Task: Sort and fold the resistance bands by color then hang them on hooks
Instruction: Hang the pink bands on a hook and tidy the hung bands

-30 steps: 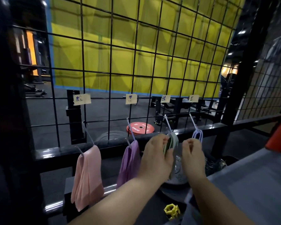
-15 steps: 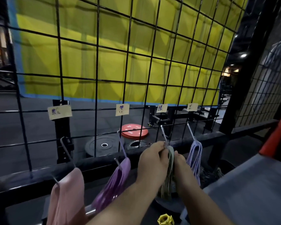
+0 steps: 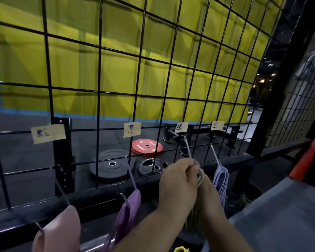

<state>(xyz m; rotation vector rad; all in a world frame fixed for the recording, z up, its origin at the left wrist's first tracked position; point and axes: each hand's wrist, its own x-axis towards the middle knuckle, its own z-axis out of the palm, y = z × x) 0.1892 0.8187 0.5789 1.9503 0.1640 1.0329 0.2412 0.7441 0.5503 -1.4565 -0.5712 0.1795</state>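
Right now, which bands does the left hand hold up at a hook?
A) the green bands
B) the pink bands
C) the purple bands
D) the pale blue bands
A: the left hand grips the green bands at the third hook from the left, with the right hand close beside them; the pink bands, purple bands and pale blue bands hang free on their own hooks.

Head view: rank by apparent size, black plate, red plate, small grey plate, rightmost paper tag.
1. black plate
2. red plate and small grey plate: look about alike, and the red one lies farther back, so no ranking.
3. rightmost paper tag, smallest.
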